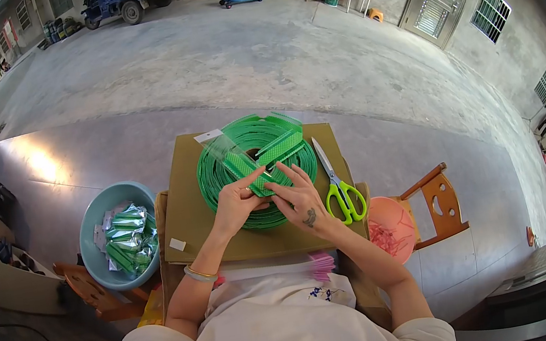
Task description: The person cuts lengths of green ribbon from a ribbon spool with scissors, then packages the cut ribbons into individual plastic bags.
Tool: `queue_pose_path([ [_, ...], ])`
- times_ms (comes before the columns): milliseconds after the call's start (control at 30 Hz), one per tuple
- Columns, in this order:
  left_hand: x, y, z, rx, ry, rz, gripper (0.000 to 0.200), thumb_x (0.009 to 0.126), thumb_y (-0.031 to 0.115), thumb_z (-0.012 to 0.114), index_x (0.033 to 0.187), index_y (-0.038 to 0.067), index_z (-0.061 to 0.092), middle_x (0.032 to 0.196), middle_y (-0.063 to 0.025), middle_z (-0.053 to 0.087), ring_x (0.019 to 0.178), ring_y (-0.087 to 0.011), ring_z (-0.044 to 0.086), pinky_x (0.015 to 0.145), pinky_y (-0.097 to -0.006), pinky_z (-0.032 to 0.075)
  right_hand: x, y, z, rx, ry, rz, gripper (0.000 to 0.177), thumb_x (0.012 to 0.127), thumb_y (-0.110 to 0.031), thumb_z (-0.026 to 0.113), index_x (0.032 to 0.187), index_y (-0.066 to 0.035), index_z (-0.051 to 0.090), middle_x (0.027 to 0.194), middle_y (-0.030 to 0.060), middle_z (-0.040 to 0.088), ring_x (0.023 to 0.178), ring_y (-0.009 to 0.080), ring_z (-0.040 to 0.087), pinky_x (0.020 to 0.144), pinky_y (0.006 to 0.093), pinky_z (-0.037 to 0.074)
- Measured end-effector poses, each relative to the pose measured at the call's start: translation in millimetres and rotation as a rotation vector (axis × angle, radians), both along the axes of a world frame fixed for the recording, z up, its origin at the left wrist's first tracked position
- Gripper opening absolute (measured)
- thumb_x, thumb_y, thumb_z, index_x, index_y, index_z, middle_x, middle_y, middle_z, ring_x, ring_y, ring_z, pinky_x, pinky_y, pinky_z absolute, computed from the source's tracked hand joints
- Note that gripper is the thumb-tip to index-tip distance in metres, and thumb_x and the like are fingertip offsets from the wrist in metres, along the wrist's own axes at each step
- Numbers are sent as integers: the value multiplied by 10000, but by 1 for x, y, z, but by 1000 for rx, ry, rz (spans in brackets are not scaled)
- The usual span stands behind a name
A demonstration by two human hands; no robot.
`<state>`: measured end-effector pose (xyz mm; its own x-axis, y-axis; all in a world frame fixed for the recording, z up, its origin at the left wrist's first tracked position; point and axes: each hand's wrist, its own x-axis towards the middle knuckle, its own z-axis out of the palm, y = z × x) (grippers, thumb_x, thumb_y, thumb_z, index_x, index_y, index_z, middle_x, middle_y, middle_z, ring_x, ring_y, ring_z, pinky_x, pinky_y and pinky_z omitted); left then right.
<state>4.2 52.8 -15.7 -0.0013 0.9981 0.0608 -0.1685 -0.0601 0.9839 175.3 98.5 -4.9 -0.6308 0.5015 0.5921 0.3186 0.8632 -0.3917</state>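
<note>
My left hand (pixel 237 205) pinches the near end of a clear plastic packet (pixel 219 144) that has a green dotted strip inside and a white top edge. My right hand (pixel 302 201) has its fingers closed at the same end, meeting the left fingertips. Under both hands lies a large coil of green strip (pixel 210 183), with a folded green dotted piece (pixel 281 146) on its far right side. Scissors (pixel 342 192) with lime-green handles rest right of the coil, blades pointing away. The exact grip of the fingertips is partly hidden.
A brown cardboard sheet (pixel 185 163) bears the coil and a small white piece (pixel 177 244). At left, a blue basin (pixel 92 255) holds several filled packets. At right, a pink basin (pixel 401 212) with pink strips stands by a wooden chair (pixel 441 202). Pink-edged bags (pixel 321 266) lie at my lap.
</note>
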Motion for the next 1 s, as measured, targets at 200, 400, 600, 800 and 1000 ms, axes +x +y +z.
queue_pose_path([
  [200,5,-4,6,-10,-77,31,626,810,-120,480,1372,103,318,855,-76,634,790,-101,597,730,-258,547,-19,18,-7,-81,-6,93,285,839,-125,532,1092,-3,580,826,142,639,1269,373,324,1053,508,198],
  [400,5,-1,-3,37,-11,100,650,803,-140,471,1381,103,299,838,-87,629,790,-120,598,736,-281,551,-40,24,-4,2,-188,73,355,897,-246,444,1136,5,522,990,149,617,1262,368,328,1054,523,154],
  [600,5,-3,8,-68,-174,127,655,823,-89,508,1393,76,232,866,-125,635,778,-170,634,713,-310,568,-25,12,5,9,-71,-20,221,803,-159,588,985,-34,604,984,97,614,1131,278,461,988,439,293],
  [800,9,-7,17,-140,-156,110,659,825,-59,500,1386,-5,159,875,-169,629,764,-216,652,697,-329,575,-8,15,19,-71,-98,5,157,691,-127,671,828,-96,602,823,32,577,858,222,514,786,349,379],
  [1000,7,-6,16,-162,-114,130,677,814,-46,495,1381,-27,126,865,-176,623,750,-230,654,686,-342,577,-10,18,15,-23,-161,27,158,678,-140,681,790,-102,577,816,32,539,855,216,504,772,337,372],
])
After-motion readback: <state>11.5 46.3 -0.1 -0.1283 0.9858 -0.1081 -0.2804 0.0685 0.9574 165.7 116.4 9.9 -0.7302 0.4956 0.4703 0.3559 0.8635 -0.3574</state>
